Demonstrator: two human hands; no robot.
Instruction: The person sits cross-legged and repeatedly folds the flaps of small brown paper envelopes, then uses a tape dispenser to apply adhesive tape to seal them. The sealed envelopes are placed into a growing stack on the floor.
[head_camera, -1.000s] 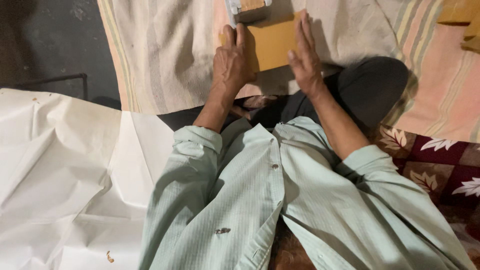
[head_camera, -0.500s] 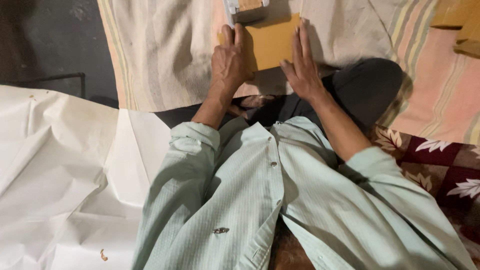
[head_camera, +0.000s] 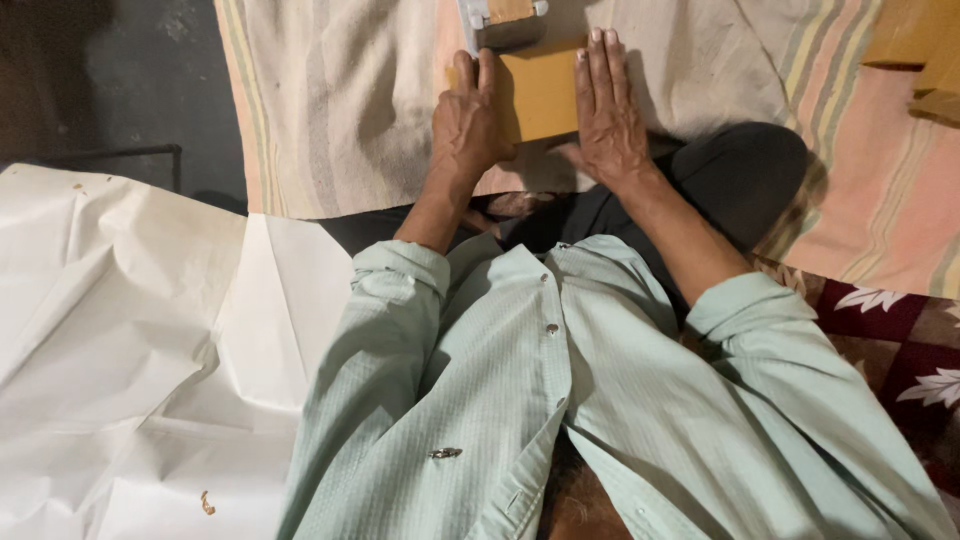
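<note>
From the head view I look straight down on my own arms in pale green shirt sleeves, both reaching forward to a flat yellow-brown board that lies on a striped cloth spread over the floor. My left hand sits on the board's left edge; its fingers are curled over that edge and the thumb points up along it, so it grips the board at the side. My right hand lies flat on the board's right part, fingers straight and close together, palm pressed down, holding nothing inside it. The board shows only between the two hands and a little above them. Just beyond it, touching its far edge, stands a small wooden block with a grey metal piece, partly cut off by the top of the picture. To my left a big creased white paper sheet covers the floor, with a few small brown scraps on it. At the far right, more yellow wooden pieces lie on the cloth, well apart from my hands.
</note>
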